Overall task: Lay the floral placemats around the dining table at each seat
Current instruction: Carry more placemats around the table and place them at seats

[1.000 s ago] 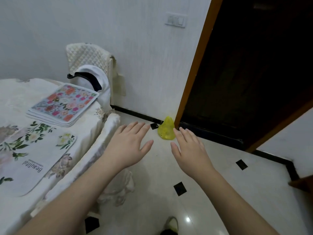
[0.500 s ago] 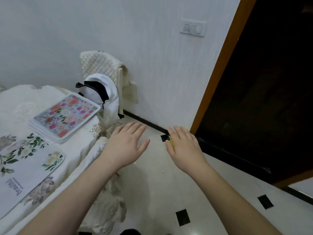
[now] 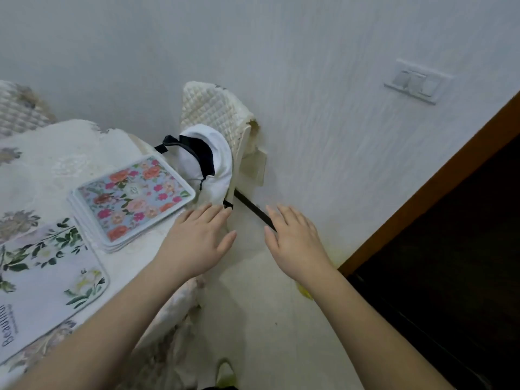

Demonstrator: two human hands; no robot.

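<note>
My view has swung left off the doorway, so the counter (image 3: 84,153) now fills more of the frame. That puts the stack of floral placemats (image 3: 132,197) within reach near its corner, beside one white leaf-print mat (image 3: 42,280) already laid. My left hand (image 3: 197,243) hovers at the stack's edge, my right hand (image 3: 295,246) over the floor; both grips open, empty.

A stack of placemats (image 3: 132,197) lies on the table (image 3: 56,161) near its right edge, with a single placemat (image 3: 42,282) nearer and to its left. A chair (image 3: 219,119) stands just right of the table against the far wall, a bag (image 3: 208,161) hanging on it. A doorway (image 3: 450,249) opens at far right.
</note>
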